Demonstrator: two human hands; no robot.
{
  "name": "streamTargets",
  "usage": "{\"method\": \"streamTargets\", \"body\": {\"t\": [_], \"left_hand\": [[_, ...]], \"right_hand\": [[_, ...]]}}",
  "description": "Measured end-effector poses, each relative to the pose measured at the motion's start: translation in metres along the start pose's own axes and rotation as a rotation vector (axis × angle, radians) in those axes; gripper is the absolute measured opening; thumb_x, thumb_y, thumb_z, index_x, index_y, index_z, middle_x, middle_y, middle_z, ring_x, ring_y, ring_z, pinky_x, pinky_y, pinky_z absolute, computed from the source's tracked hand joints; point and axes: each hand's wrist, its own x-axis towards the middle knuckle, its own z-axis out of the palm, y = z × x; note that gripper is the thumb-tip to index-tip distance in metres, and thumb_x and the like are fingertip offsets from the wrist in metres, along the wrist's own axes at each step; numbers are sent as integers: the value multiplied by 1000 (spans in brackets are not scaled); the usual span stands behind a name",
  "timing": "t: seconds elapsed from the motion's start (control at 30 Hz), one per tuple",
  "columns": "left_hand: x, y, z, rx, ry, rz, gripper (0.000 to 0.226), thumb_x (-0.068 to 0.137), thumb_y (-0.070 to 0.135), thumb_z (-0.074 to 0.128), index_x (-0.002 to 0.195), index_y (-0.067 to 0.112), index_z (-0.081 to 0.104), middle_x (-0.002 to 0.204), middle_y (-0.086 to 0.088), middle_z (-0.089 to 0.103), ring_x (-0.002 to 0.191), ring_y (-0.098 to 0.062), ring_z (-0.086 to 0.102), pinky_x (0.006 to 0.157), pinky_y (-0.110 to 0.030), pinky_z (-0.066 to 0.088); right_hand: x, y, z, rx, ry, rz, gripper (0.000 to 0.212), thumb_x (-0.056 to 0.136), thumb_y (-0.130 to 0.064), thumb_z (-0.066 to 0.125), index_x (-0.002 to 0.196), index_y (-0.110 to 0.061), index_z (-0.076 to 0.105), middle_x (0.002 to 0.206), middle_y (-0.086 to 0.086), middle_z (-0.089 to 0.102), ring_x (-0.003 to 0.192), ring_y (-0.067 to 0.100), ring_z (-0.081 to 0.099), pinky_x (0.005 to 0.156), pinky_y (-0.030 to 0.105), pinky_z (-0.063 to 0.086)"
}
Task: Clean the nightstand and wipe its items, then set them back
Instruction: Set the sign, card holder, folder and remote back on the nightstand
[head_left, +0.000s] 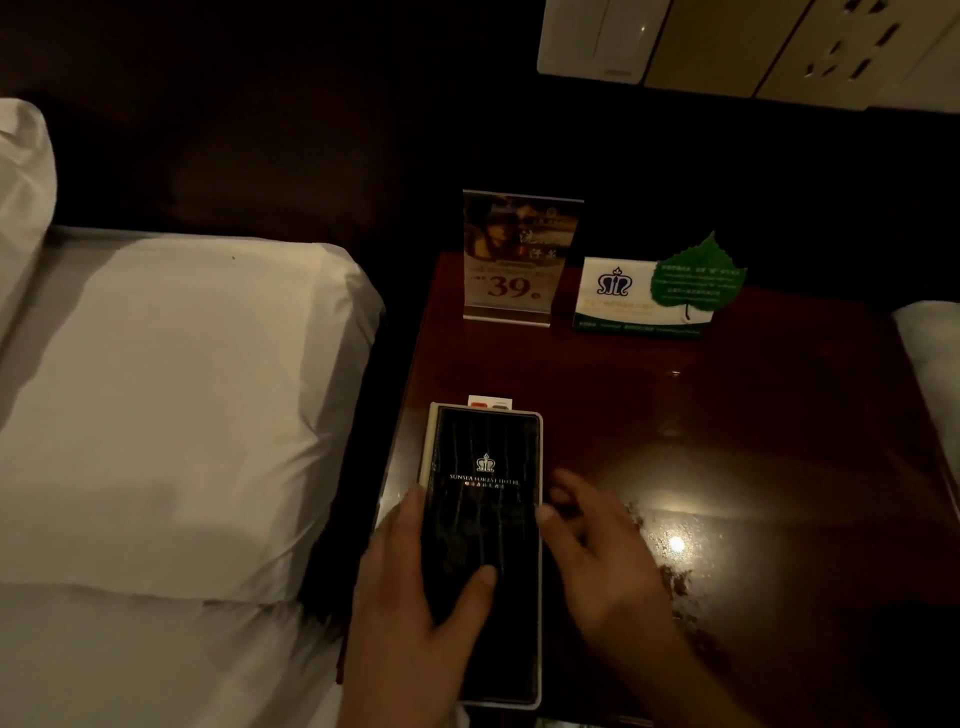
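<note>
A black hotel folder (483, 509) with a crown logo lies along the left front edge of the dark red nightstand (727, 415). My left hand (415, 618) grips the folder's lower left side, thumb across its cover. My right hand (597, 540) touches the folder's right edge with its fingers spread. A small white card (491, 402) peeks out from behind the folder's top. At the back stand an acrylic price sign (519, 260) reading 39 and a white tent card with a green leaf (654, 296).
A bed with white sheets and a pillow (171, 415) lies left of the nightstand. Another white bed corner (930, 353) shows at the right. Wall switches and sockets (753, 41) are above. Wet streaks glint on the nightstand at the front right.
</note>
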Motion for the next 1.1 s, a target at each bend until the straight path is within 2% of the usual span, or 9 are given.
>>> {"method": "streamTargets", "body": {"t": [0.1,0.2,0.3,0.47,0.6,0.67,0.87,1.0,1.1], "left_hand": [[-7,-7,-6,-80,-16,15,93,64,69,52,148,49,18,144,37,25,133,13,29,106,-19,28],[-13,-10,-1,-98,-15,17,89,67,64,50,149,44,21,148,37,20,136,20,20,110,-18,22],[-11,-11,2,-117,8,2,85,69,59,47,150,42,25,148,34,24,136,18,22,109,-18,23],[-6,-8,4,-103,58,23,84,72,59,44,151,37,26,143,34,26,133,19,21,108,-18,23],[0,-8,5,-101,56,13,85,72,59,42,152,36,26,147,22,32,135,14,23,111,-24,25],[2,-10,5,-81,43,29,84,74,58,42,154,33,27,151,17,34,138,8,24,111,-24,24],[4,-13,8,-117,55,25,80,78,56,42,153,33,30,150,17,38,138,8,24,110,-23,26],[2,-22,6,-319,86,-41,60,91,36,57,145,51,36,141,35,38,131,18,33,107,-23,33],[-1,-30,2,-474,41,-106,53,97,29,57,138,59,42,141,35,45,129,16,41,104,-25,39]], "right_hand": [[-42,9,22,-18,-8,-25,54,92,-40,56,143,-39,40,125,-24,44,114,-2,49,97,25,46],[-64,11,40,-151,38,-43,60,93,-38,54,148,-35,31,138,-16,35,124,4,38,99,14,34],[-63,8,45,-194,95,-12,60,96,-33,52,150,-30,28,140,-10,36,121,7,35,93,11,27],[-57,4,48,-232,115,-5,58,96,-35,50,150,-30,29,138,-11,36,121,6,34,98,17,35],[-52,5,47,-220,124,-15,55,96,-35,50,148,-30,34,134,-13,38,119,5,35,96,18,38],[-51,6,48,-206,136,-35,54,95,-34,51,147,-29,37,133,-13,39,117,4,36,95,18,39],[-51,5,53,-154,170,-15,51,96,-31,51,146,-29,40,133,-14,41,116,2,35,94,18,35],[-54,8,48,-54,150,-18,48,95,-33,52,143,-33,44,130,-17,44,119,4,43,96,22,41],[-59,14,43,61,119,22,41,96,-36,48,137,-40,49,130,-23,47,123,3,45,102,34,45]]}}
